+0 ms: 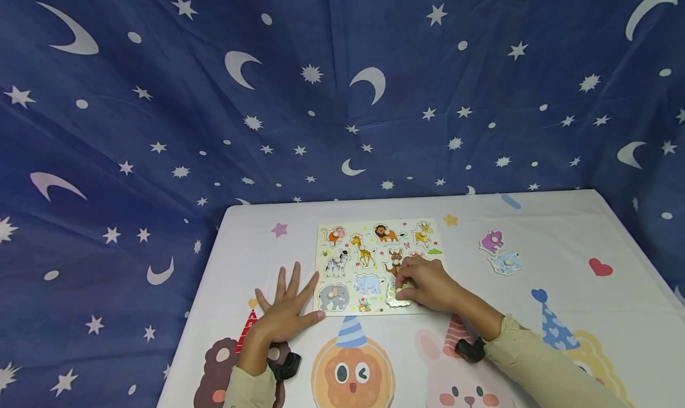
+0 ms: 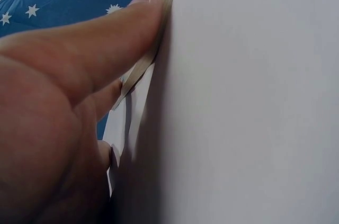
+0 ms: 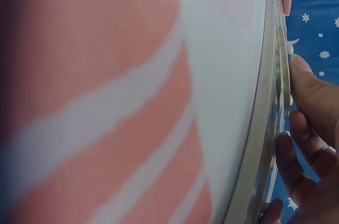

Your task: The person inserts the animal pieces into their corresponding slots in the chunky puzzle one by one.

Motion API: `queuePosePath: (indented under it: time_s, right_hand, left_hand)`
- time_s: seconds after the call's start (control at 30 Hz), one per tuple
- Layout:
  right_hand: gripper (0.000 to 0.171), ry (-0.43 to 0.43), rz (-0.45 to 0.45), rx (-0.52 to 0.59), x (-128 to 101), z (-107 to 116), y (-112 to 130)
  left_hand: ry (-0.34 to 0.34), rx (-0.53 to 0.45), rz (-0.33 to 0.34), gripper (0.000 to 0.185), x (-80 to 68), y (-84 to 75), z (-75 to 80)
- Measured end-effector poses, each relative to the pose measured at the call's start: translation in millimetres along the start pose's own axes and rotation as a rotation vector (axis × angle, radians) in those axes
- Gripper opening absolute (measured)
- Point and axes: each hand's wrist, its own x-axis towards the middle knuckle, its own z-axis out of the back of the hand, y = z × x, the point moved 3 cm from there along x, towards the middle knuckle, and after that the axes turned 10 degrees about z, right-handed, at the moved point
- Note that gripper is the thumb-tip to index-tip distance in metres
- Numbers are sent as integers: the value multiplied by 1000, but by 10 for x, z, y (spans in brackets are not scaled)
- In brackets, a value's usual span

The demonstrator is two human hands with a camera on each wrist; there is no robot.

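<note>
A wooden knob puzzle board point(image 1: 358, 225) with animal pictures lies on the table. My left hand point(image 1: 286, 313) rests flat with spread fingers beside its left side; in the left wrist view the thumb point(image 2: 124, 30) touches the board's edge point(image 2: 140, 70). Over the lower right corner, my right hand point(image 1: 430, 283) pinches a greenish puzzle piece point(image 1: 395, 301) between thumb and fingers. The fingers partly cover its picture, and I cannot tell whether it is seated in its recess. The right wrist view shows this piece point(image 3: 286, 83) edge-on at the board's face.
A purple animal piece point(image 1: 491, 241) and a light blue animal piece point(image 1: 505, 264) lie right of the board. Elephant point(image 1: 333, 298), zebra point(image 1: 336, 265), lion point(image 1: 386, 234) and giraffe point(image 1: 363, 252) figures show on the board. A starry blue curtain point(image 1: 299, 99) hangs behind the table.
</note>
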Motion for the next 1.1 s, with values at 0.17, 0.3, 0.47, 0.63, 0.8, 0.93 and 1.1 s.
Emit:
queuePosePath:
  time_s: [0.17,0.3,0.47,0.63,0.8,0.93,1.1]
  right_hand:
    - [19,-8,-8,-10,8,-10,10]
    - [19,-13,-6,-26,12,-27,14]
    - [19,-10,-9,-34,10,-39,30]
    - [19,-5,-27,-30,13,-33,48]
    - [20,3,-22,-28,22,-31,59]
    - [20,6,-12,-29,26,-36,65]
    - [20,7,-14,-32,25,-29,73]
  left_hand:
    - [4,-3,-5,87,3,10,-1]
    - [7,-6,-7,86,-5,10,6]
    - [9,-13,-10,86,-17,3,13]
    - [5,-22,-17,86,-22,-7,21]
    - [9,-6,-6,87,-1,5,9]
    - [10,-6,-5,87,1,11,4]
    - [16,-5,-4,87,0,13,2]
